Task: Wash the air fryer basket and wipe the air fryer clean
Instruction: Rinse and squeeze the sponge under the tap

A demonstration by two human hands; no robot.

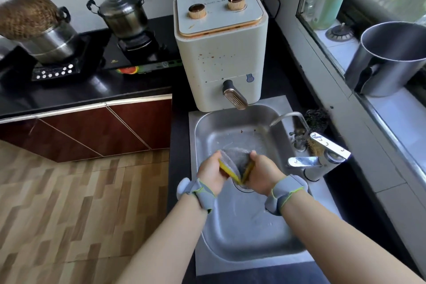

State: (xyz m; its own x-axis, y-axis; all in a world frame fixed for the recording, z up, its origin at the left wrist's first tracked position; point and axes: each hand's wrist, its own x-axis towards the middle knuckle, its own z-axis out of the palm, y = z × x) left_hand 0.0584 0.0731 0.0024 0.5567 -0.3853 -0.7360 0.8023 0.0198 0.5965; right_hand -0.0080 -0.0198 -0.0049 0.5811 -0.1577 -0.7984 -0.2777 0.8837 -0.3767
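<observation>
Over the stainless steel sink (285, 233), both hands together above the drain. Left hand (211, 174) clasping one side of a grey, yellow-edged cleaning cloth (235, 161), fingers curled round its edge. Right hand (261, 174) clasping the other side of the same cloth, thumb up at the top. Cloth bunched and folded between them, somewhat blurred. Grey wristbands with green trim on both wrists.

Cream, box-shaped air fryer (220, 53) upright on the black countertop (69, 92) just behind the sink, two gold knobs on top, brown splatter spots down the front. Basket drawer closed inside the body, its dark and gold handle (234, 97) jutting out over the sink's back rim.

Chrome faucet (318, 159) at the sink's right side, spout pointing left. Two lidded steel pots (124, 15) on the black stove to the left. Large steel pot (389, 57) on the windowsill, green pump bottle (329, 0) behind it.
</observation>
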